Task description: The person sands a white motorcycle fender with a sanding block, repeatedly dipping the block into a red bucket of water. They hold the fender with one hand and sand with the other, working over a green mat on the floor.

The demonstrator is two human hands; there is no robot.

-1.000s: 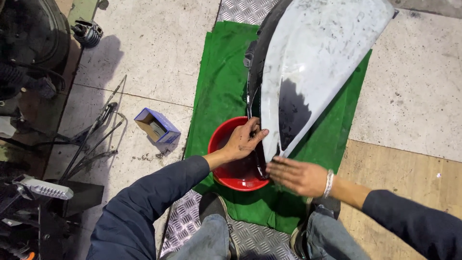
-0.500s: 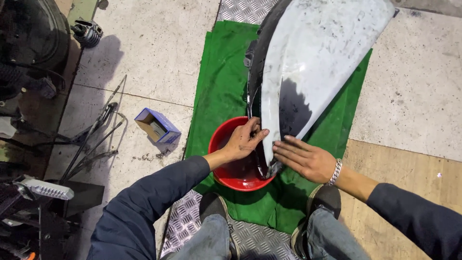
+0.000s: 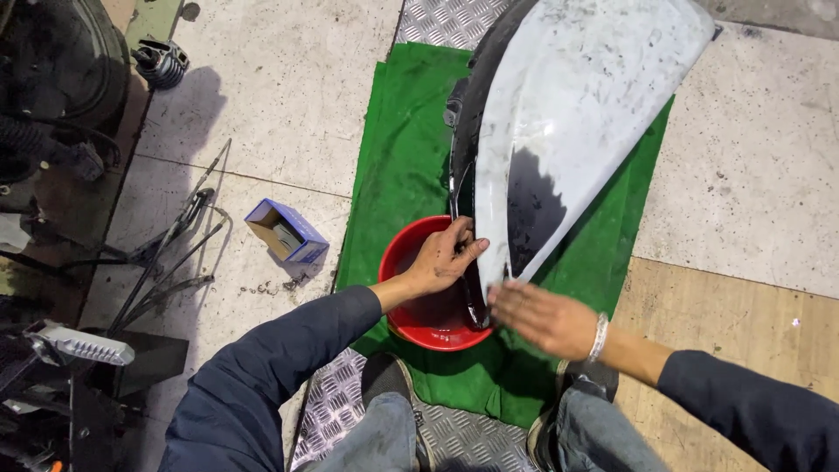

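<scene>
A large white vehicle body panel point(image 3: 577, 131), scuffed with dark marks, stands on edge over a green cloth point(image 3: 402, 166). Its lower tip dips into a red bowl point(image 3: 404, 255) on the cloth. My left hand point(image 3: 446, 258) grips the panel's dark inner edge just above the bowl. My right hand point(image 3: 542, 316) is flat, fingers spread, blurred, at the panel's lower tip beside the bowl. A metal bracelet point(image 3: 598, 336) sits on my right wrist.
A small blue open box point(image 3: 287, 232) lies on the concrete left of the cloth. Thin metal rods and tools point(image 3: 175, 245) lie further left. Dark machine parts point(image 3: 52, 79) fill the left edge. Chequered metal plate point(image 3: 332, 411) lies under my knees.
My right hand slid along the panel's lower tip, up to it and then back down to the right. My left hand kept its grip on the panel edge.
</scene>
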